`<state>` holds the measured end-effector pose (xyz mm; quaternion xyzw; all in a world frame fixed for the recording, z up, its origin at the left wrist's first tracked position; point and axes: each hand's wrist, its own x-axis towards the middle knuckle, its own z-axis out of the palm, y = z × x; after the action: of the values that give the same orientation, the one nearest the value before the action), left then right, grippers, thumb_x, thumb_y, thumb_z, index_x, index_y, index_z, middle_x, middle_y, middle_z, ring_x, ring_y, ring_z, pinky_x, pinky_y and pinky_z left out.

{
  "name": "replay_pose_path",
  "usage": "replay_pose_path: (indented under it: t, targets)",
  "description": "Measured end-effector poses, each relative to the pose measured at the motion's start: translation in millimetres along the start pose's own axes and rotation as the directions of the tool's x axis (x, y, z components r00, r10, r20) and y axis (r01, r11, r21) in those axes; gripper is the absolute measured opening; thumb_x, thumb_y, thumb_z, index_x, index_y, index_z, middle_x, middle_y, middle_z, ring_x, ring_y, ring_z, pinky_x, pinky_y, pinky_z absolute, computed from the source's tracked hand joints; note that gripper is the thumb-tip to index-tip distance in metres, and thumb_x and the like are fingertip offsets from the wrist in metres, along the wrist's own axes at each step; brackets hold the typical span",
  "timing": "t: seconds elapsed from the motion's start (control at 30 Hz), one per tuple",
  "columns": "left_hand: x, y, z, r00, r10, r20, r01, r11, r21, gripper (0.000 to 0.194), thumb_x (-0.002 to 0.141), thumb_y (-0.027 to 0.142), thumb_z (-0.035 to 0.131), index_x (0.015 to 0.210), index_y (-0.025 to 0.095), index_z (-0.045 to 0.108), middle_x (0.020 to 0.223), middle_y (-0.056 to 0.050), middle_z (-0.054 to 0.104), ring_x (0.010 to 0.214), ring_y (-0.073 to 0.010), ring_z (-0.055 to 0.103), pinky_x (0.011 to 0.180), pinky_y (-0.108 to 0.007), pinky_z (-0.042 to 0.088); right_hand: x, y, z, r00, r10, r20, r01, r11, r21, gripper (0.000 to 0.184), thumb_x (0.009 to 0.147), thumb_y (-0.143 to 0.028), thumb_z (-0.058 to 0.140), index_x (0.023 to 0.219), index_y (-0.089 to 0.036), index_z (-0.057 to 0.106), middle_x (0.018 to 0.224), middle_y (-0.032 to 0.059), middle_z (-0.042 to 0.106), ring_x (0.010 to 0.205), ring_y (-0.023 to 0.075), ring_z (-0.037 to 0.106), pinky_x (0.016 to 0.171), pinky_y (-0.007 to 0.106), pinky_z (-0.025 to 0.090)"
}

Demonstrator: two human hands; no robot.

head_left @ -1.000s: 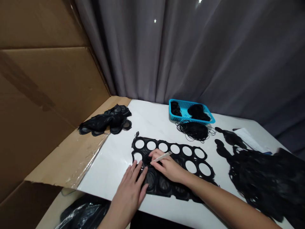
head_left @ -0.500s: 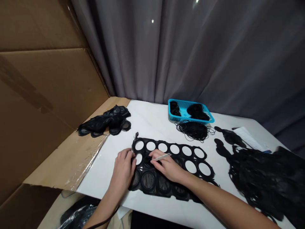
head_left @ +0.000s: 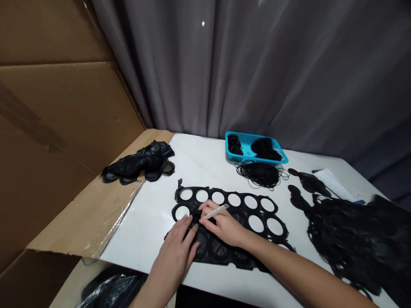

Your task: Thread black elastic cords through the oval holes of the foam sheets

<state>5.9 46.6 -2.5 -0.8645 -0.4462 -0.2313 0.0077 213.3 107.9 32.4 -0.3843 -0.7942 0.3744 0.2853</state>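
A black rubber sheet (head_left: 244,205) with two rows of round holes lies on the white table (head_left: 205,167). My left hand (head_left: 176,252) rests flat on the sheet's near left part, fingers stretched out. My right hand (head_left: 224,224) is closed on a thin pale tool (head_left: 214,211), its tip pointing at a ring near the sheet's left end. Several rings at the near edge still hold black discs.
A blue basket (head_left: 247,147) with black parts stands at the back, a tangle of thin black rings (head_left: 260,173) before it. A big heap of black sheets (head_left: 356,231) fills the right. Black scraps (head_left: 138,164) lie on cardboard (head_left: 96,214) at left. Grey curtain behind.
My left hand moved from the sheet's left edge, where it was curled, back onto the sheet and now lies flat. The sheet shifted slightly. My right hand stayed in place with the tool.
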Motion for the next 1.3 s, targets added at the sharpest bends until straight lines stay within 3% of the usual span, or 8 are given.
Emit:
replay_pose_path:
  t: [0.53, 0.7, 0.87, 1.17, 1.3]
  targets:
    - [-5.7, -5.0, 2.5, 0.999, 0.032, 0.019, -0.033, 0.999, 0.032, 0.036, 0.098, 0.028, 0.051, 0.133, 0.018, 0.056, 0.144, -0.016, 0.053, 0.135, -0.0317, 0.050, 0.104, -0.050, 0.050, 1.9, -5.4, 3.4, 0.998, 0.064, -0.024, -0.064, 0.998, -0.028, 0.015, 0.097, -0.019, 0.052, 0.082, -0.021, 0.051, 0.109, 0.0052, 0.059, 0.102, 0.0194, 0.057, 0.094, 0.035, 0.044]
    - [-5.3, -4.5, 0.5, 0.999, 0.010, 0.041, -0.010, 1.000, 0.019, 0.040, 0.098, 0.028, 0.052, 0.137, 0.020, 0.053, 0.145, -0.013, 0.052, 0.136, -0.0309, 0.048, 0.106, -0.049, 0.049, 3.0, -1.1, 2.8, 0.999, 0.036, -0.029, -0.037, 0.998, -0.059, 0.011, 0.095, -0.014, 0.047, 0.090, -0.021, 0.052, 0.111, 0.0075, 0.061, 0.106, 0.0211, 0.058, 0.096, 0.036, 0.045]
    - [-1.8, -2.1, 0.0, 0.998, -0.005, 0.064, 0.002, 0.999, 0.037, 0.046, 0.095, 0.020, 0.050, 0.141, 0.026, 0.051, 0.145, -0.012, 0.052, 0.134, -0.0309, 0.050, 0.103, -0.049, 0.049, 1.0, -1.2, 2.7, 0.999, 0.011, -0.031, -0.012, 0.999, -0.047, 0.011, 0.097, -0.017, 0.048, 0.087, -0.022, 0.052, 0.113, 0.0081, 0.061, 0.109, 0.0216, 0.058, 0.097, 0.038, 0.046]
    - [1.3, -0.7, -0.1, 0.998, 0.012, 0.069, -0.017, 0.997, 0.076, 0.047, 0.090, 0.015, 0.049, 0.137, 0.024, 0.054, 0.141, -0.013, 0.055, 0.131, -0.0323, 0.052, 0.100, -0.049, 0.050, -0.4, -9.5, 3.0, 0.997, 0.076, -0.013, -0.077, 0.996, -0.039, 0.013, 0.097, -0.020, 0.052, 0.084, -0.022, 0.052, 0.114, 0.0054, 0.059, 0.107, 0.0203, 0.058, 0.097, 0.037, 0.044]
    - [0.3, -0.8, -0.9, 0.997, 0.009, 0.083, -0.015, 0.997, 0.071, 0.050, 0.091, 0.016, 0.050, 0.140, 0.026, 0.051, 0.141, -0.012, 0.055, 0.132, -0.0317, 0.050, 0.102, -0.049, 0.048, 0.6, -4.4, 4.2, 0.999, 0.039, -0.027, -0.040, 0.998, -0.058, 0.013, 0.098, -0.019, 0.049, 0.085, -0.022, 0.052, 0.113, 0.0067, 0.059, 0.107, 0.0206, 0.058, 0.097, 0.036, 0.045]
